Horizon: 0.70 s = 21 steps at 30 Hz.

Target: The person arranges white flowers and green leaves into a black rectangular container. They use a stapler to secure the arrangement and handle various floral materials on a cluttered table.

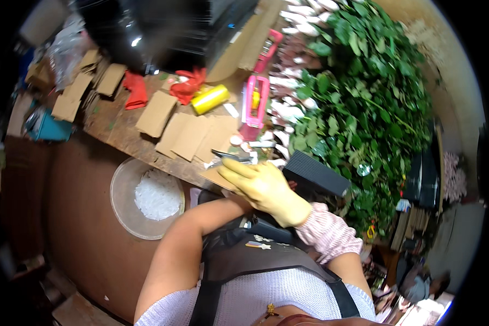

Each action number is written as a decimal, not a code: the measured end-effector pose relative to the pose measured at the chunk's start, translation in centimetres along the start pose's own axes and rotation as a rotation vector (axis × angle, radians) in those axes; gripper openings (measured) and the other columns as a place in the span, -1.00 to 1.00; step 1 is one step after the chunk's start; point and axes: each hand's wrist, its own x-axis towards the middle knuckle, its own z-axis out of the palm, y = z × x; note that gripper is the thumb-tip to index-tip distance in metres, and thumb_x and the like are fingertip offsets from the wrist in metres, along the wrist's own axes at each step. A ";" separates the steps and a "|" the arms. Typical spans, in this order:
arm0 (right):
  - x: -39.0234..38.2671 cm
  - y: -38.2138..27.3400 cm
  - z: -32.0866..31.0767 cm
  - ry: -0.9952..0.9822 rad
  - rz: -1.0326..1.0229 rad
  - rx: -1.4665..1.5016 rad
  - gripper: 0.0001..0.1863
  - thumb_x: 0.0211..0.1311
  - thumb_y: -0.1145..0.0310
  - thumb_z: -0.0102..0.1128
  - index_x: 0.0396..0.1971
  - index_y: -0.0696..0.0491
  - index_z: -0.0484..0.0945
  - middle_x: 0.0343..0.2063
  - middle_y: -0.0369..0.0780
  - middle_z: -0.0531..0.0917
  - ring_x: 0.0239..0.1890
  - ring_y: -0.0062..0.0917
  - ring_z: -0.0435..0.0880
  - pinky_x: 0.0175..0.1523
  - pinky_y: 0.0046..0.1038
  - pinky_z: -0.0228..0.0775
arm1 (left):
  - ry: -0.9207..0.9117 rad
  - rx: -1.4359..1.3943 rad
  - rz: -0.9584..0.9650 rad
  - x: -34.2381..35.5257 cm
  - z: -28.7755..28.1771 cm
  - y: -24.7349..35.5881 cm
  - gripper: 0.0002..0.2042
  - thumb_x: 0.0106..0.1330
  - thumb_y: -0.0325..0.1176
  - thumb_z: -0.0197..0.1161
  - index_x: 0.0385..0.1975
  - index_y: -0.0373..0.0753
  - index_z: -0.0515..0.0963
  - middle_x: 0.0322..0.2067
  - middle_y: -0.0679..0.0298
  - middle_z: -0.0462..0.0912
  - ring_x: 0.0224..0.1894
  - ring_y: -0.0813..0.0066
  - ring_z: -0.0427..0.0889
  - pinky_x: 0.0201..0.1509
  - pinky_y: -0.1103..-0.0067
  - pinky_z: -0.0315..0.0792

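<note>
Right hand: the right hand (266, 187), in a yellow rubber glove with a pink patterned cuff behind it, lies at the near edge of the table (119, 133); its fingers (234, 167) are stretched forward and close together, resting on a flat cardboard piece (218, 175).
Cardboard piece: it sits right at the table's near edge, partly under the gloved hand, touching the hand's underside.
Metal tool: a small grey metal tool (231, 157), perhaps scissors or pliers, lies just beyond the fingertips on the table; whether the fingers touch it I cannot tell.
Left hand: the bare left forearm comes up toward the same spot, but the hand itself is hidden behind the right hand, so the state of its fingers cannot be told.
Cardboard pieces: more brown cardboard pieces (187, 136) lie spread along the middle of the table, with further ones toward its far left end.
Tape roll: a yellow roll (209, 99) lies on its side past the cardboard, near the red cloth (187, 86).
Pink tool: a pink frame-shaped tool (255, 100) lies just right of the yellow roll.
Flower stems: a thick mass of green leafy stems (364, 98) covers the table's right end.
Dark box: a black ribbed box (316, 175) sits at the near right edge, just beside the gloved hand.
Bowl: a clear bowl (120, 204) of white granules stands below the table's near edge, left of the forearm.
</note>
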 end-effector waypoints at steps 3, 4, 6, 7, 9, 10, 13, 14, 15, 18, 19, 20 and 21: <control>-9.4 1.4 0.3 0.133 0.287 0.368 -0.67 0.33 0.46 0.29 0.08 0.08 0.64 0.03 -0.17 0.72 -0.20 -0.39 0.76 -0.12 -0.45 0.56 | -0.039 -0.099 0.093 0.9 -0.9 0.5 -0.19 0.37 0.13 0.13 0.53 -0.18 0.12 0.55 0.19 0.13 0.58 0.33 0.12 0.63 0.31 -0.04; -12.7 2.4 1.7 0.154 0.650 0.716 -0.72 0.40 0.43 0.27 0.07 0.11 0.64 -0.04 -0.21 0.74 -0.20 -0.49 0.74 -0.10 -0.48 0.56 | -0.087 -0.041 0.067 1.0 -1.2 0.6 -0.19 0.37 0.13 0.13 0.53 -0.17 0.13 0.55 0.19 0.13 0.57 0.33 0.12 0.63 0.31 -0.04; -16.1 3.4 2.4 0.206 1.167 1.137 -0.70 0.51 0.30 0.22 0.03 0.20 0.63 -0.17 -0.31 0.72 -0.19 -0.72 0.65 -0.04 -0.57 0.57 | -0.227 0.141 0.005 1.0 -1.6 1.2 -0.20 0.36 0.15 0.15 0.51 -0.17 0.17 0.51 0.16 0.21 0.50 0.26 0.25 0.58 0.32 0.07; -16.5 3.5 1.4 0.165 1.216 1.092 -0.71 0.52 0.31 0.19 0.02 0.24 0.59 -0.19 -0.28 0.72 -0.22 -0.66 0.70 -0.08 -0.59 0.60 | -0.315 0.270 -0.038 1.1 -1.9 1.5 -0.21 0.35 0.18 0.17 0.49 -0.16 0.22 0.46 0.13 0.29 0.42 0.19 0.37 0.53 0.33 0.17; -18.3 5.1 2.0 0.045 1.186 1.161 -0.68 0.54 0.25 0.16 0.03 0.21 0.58 -0.24 -0.24 0.74 -0.26 -0.63 0.72 -0.18 -0.59 0.58 | -0.447 0.403 -0.060 0.9 -1.2 0.8 -0.23 0.35 0.19 0.16 0.46 -0.16 0.28 0.42 0.09 0.36 0.40 0.14 0.39 0.54 0.28 0.13; -18.6 5.7 2.3 0.019 1.171 1.186 -0.68 0.56 0.24 0.13 0.02 0.20 0.56 -0.25 -0.23 0.72 -0.27 -0.61 0.73 -0.23 -0.60 0.58 | -0.511 0.445 -0.038 1.0 -2.0 1.1 -0.25 0.34 0.17 0.16 0.43 -0.18 0.31 0.41 0.08 0.36 0.40 0.11 0.39 0.54 0.26 0.14; -18.9 7.8 3.3 -0.134 1.183 1.132 -0.63 0.58 0.17 0.07 0.04 0.21 0.55 -0.22 -0.22 0.71 -0.25 -0.62 0.71 -0.19 -0.61 0.56 | -0.590 0.598 0.006 0.5 -6.0 2.2 -0.30 0.33 0.12 0.19 0.34 -0.24 0.40 0.37 0.06 0.40 0.41 0.04 0.37 0.52 0.21 0.16; -18.7 8.2 3.8 -0.169 1.206 1.095 -0.60 0.59 0.14 0.03 0.05 0.20 0.54 -0.23 -0.20 0.70 -0.24 -0.58 0.70 -0.15 -0.56 0.56 | -0.543 0.661 0.016 -0.3 -8.0 2.6 -0.33 0.31 0.10 0.21 0.30 -0.26 0.44 0.35 0.05 0.43 0.41 0.02 0.36 0.52 0.19 0.16; -18.6 8.8 4.6 -0.195 1.207 1.069 -0.59 0.59 0.13 0.03 0.05 0.21 0.54 -0.23 -0.19 0.70 -0.24 -0.56 0.71 -0.14 -0.54 0.56 | -0.498 0.729 0.018 -1.2 -9.8 3.1 -0.35 0.30 0.08 0.22 0.26 -0.28 0.47 0.32 0.04 0.46 0.42 -0.01 0.35 0.52 0.17 0.16; -18.3 9.4 6.1 -0.233 1.241 0.967 -0.57 0.58 0.10 0.01 0.02 0.22 0.56 -0.25 -0.12 0.75 -0.25 -0.49 0.74 -0.12 -0.48 0.58 | -0.249 0.515 0.096 -2.4 -13.4 3.7 -0.45 0.29 -0.09 0.29 0.19 -0.32 0.51 0.23 0.06 0.54 0.36 -0.01 0.42 0.45 0.20 0.29; -18.2 9.4 6.4 -0.239 1.242 0.952 -0.57 0.58 0.10 0.01 0.00 0.22 0.57 -0.26 -0.12 0.76 -0.26 -0.49 0.74 -0.12 -0.47 0.58 | -0.252 0.502 0.109 -2.3 -13.5 3.7 -0.47 0.28 -0.14 0.29 0.19 -0.31 0.52 0.21 0.07 0.56 0.33 0.01 0.46 0.42 0.23 0.34; -18.2 9.5 6.7 -0.243 1.244 0.939 -0.57 0.57 0.11 0.01 -0.01 0.22 0.57 -0.28 -0.12 0.77 -0.27 -0.49 0.75 -0.12 -0.46 0.59 | -0.257 0.489 0.124 -1.9 -13.4 3.6 -0.49 0.27 -0.20 0.30 0.18 -0.31 0.53 0.19 0.07 0.57 0.29 0.03 0.50 0.38 0.26 0.39; -18.3 9.6 6.8 -0.243 1.248 0.924 -0.57 0.57 0.11 0.01 -0.03 0.22 0.58 -0.29 -0.11 0.78 -0.27 -0.49 0.75 -0.12 -0.46 0.59 | -0.261 0.473 0.142 -1.3 -13.0 3.7 -0.51 0.26 -0.26 0.31 0.18 -0.31 0.54 0.17 0.07 0.59 0.26 0.05 0.53 0.34 0.29 0.44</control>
